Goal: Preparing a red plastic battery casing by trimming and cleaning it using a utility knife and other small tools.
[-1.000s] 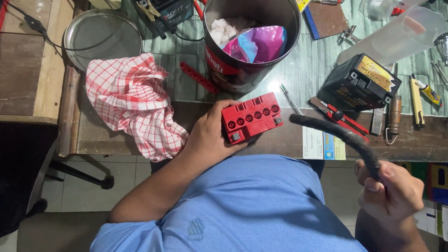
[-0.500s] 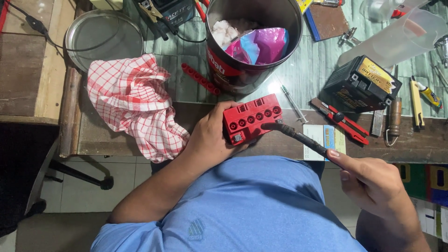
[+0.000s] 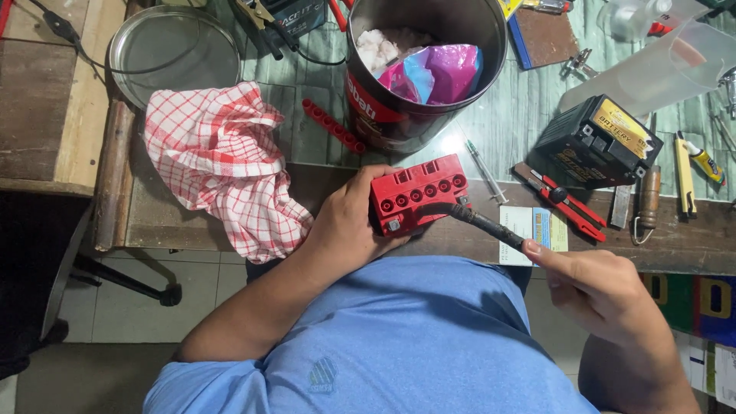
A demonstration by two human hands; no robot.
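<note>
The left hand point(image 3: 345, 222) is gripping a red block point(image 3: 418, 193) with a row of six round holes, holding it at the bench point(image 3: 192, 222) edge. The right hand point(image 3: 598, 287) is pinching a black hose point(image 3: 483, 224), its tip touching the block's near side; a red strip of caps point(image 3: 333, 125) is lying apart by the can point(image 3: 399, 115), so the holes are standing open.

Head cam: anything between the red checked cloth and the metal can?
Yes: a red strip of caps lies on the table between the checked cloth and the can, seen in the head view.
</note>
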